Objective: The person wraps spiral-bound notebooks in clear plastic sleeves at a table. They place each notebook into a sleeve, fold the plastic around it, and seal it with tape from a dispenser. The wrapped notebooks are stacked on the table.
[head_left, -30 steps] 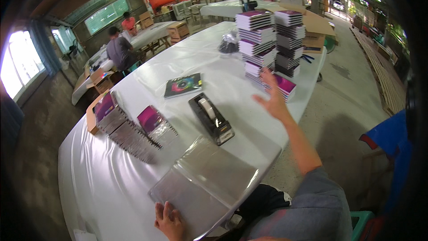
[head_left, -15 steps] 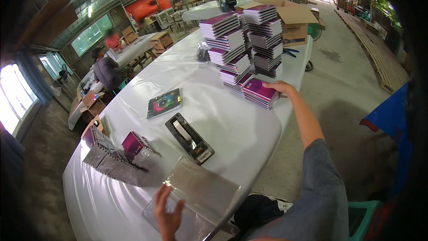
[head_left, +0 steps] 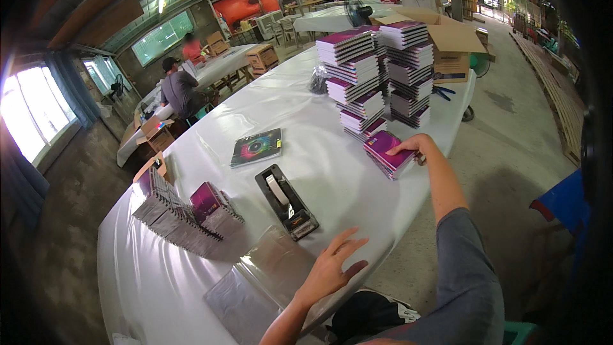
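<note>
While my arm stretches across the table, this is how things lie.
Right hand (head_left: 412, 147): my fingers curl over the far edge of the small purple stack (head_left: 388, 153), gripping its top book.
Small purple stack: near the table's right edge, just before the tall stacks (head_left: 377, 76).
Left hand (head_left: 332, 268): my fingers are spread, flat on the clear plastic sleeves (head_left: 255, 281).
Tape dispenser (head_left: 287, 201): black, just beyond my left hand.
Dark book (head_left: 257, 147): flat, with a rainbow swirl cover.
Leaning row (head_left: 182, 214): spiral notebooks, purple covers.
Cardboard box (head_left: 450, 48): open, brown, behind the tall stacks.
Table (head_left: 332, 172): white cover.
</note>
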`<state>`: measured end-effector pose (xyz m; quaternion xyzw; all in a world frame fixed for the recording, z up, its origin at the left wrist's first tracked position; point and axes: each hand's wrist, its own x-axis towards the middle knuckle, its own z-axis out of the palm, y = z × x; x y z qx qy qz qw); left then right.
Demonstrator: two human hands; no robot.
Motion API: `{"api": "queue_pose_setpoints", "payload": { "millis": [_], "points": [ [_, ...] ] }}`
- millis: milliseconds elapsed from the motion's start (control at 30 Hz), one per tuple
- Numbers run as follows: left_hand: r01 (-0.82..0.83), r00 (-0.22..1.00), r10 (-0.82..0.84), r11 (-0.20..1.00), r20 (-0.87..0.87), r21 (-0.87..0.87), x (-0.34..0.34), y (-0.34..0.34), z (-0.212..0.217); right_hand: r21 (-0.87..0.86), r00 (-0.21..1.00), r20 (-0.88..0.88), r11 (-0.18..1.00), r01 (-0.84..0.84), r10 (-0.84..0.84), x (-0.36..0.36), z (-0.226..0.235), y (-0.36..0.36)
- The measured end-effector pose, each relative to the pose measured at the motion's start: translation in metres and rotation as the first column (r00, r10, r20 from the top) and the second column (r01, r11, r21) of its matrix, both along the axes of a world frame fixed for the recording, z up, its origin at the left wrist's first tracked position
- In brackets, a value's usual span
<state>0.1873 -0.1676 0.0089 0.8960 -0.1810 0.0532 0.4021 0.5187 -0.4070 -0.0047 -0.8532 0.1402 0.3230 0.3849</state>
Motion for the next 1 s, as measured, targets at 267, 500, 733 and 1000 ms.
{"api": "queue_pose_setpoints", "payload": {
  "millis": [267, 500, 733, 1000],
  "points": [
    [-0.076, 0.997, 0.076, 0.997, 0.004, 0.024, -0.028, 0.023, 0.002, -0.027, 0.968, 0.017, 0.968, -0.249, 0.249, 0.019, -0.010, 0.025],
    [-0.118, 0.992, 0.116, 0.991, 0.039, 0.059, -0.052, 0.043, 0.000, 0.164, 0.948, 0.316, 0.982, -0.091, 0.035, -0.040, -0.006, 0.038],
    [-0.485, 0.831, 0.099, 0.612, 0.548, 0.624, -0.068, 0.050, -0.012, 0.820, 0.956, 0.290, 0.528, -0.221, -0.051, -0.166, -0.008, 0.048],
    [-0.706, 0.432, -0.045, 0.604, 0.901, 0.369, -0.114, 0.070, -0.002, 0.884, 0.834, 0.084, 0.345, -0.315, 0.546, -0.309, 0.053, 0.142]
  ]
}}
